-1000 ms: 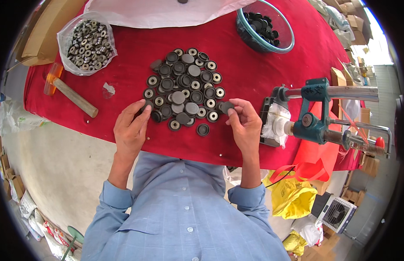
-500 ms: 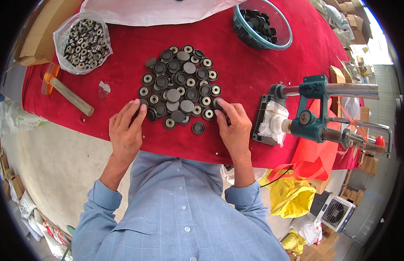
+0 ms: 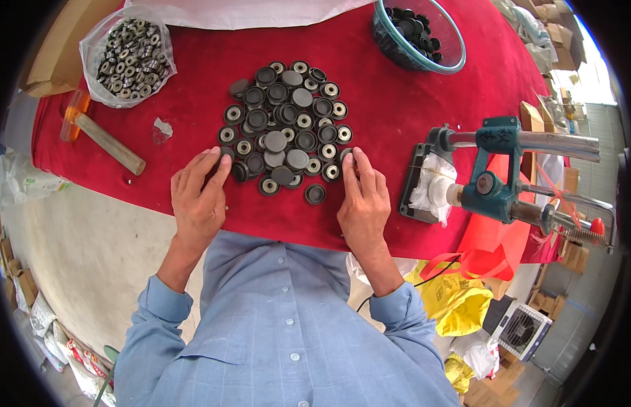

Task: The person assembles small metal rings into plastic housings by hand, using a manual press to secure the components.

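Observation:
A pile of round black caps (image 3: 306, 140) lies on the red cloth, many with a silver bearing (image 3: 243, 147) seated in them; others are stacked or face down. At the pile's left edge my left hand (image 3: 198, 197) rests with fingers stretched and apart, its fingertips against a black cap (image 3: 225, 152). Across the pile, my right hand (image 3: 365, 207) has its fingers extended, the tips touching another cap (image 3: 346, 153) that they partly cover. Neither hand shows a grip. One cap (image 3: 315, 194) sits alone at the near edge of the pile.
A bag of bearings (image 3: 126, 102) stands far left, beside a wooden-handled hammer (image 3: 110, 143). At the far right is a clear bowl (image 3: 390, 49) of black caps. A green hand press (image 3: 488, 183) lies right of my right hand. The cloth-covered table's near edge borders my body.
My right thumb has drawn back from the cap and the right fingers have straightened. My left hand stays at the pile's left edge. The view has shifted slightly.

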Tool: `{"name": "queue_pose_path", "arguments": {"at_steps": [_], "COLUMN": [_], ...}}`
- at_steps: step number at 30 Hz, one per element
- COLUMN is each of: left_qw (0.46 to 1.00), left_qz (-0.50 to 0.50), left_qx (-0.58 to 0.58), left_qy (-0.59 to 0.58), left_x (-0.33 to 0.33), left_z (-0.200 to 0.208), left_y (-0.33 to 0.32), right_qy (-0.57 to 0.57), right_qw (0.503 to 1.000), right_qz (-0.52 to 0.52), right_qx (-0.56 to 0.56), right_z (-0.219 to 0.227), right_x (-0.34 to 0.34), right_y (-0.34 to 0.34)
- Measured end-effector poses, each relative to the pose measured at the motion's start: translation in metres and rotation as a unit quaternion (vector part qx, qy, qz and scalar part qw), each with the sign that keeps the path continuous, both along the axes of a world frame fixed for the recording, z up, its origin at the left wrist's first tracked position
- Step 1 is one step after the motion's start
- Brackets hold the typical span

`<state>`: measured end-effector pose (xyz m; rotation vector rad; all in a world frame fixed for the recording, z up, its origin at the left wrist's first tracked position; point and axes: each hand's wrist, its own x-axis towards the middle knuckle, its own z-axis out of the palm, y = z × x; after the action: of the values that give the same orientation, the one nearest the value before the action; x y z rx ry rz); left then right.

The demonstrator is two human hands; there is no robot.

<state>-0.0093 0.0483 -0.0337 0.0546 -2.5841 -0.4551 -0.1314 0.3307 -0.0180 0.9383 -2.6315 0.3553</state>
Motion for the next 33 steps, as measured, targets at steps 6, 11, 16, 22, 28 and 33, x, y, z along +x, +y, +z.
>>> {"name": "queue_pose_path", "arguments": {"at_steps": [6,11,16,22,28,33], "left_qw": [1.0,0.999,0.997,0.99,0.984,0.976], "left_qz": [0.004,-0.02,-0.062,-0.063,-0.058,-0.074], "left_qx": [0.02,0.031,0.039,0.122,0.164,0.2], "left_qy": [0.009,0.012,-0.02,0.014,0.024,0.052], "left_x": [-0.002,-0.005,-0.01,-0.009,-0.001,-0.002], "left_z": [0.005,0.019,0.014,0.007,0.008,0.019], "left_y": [0.004,0.014,0.016,0.017,0.024,0.043], "right_qy": [-0.014,-0.053,-0.164,-0.211,-0.252,-0.189], "right_qw": [1.0,0.987,0.966,0.952,0.947,0.961], "right_qz": [-0.023,-0.027,0.025,0.044,0.041,0.048], "right_qx": [0.004,-0.147,-0.197,-0.218,-0.195,-0.198], "right_z": [0.003,0.015,0.019,0.005,0.01,0.003], "right_x": [0.005,0.008,0.033,0.037,0.036,0.038], "right_y": [-0.004,-0.004,-0.017,-0.011,-0.015,-0.018]}}
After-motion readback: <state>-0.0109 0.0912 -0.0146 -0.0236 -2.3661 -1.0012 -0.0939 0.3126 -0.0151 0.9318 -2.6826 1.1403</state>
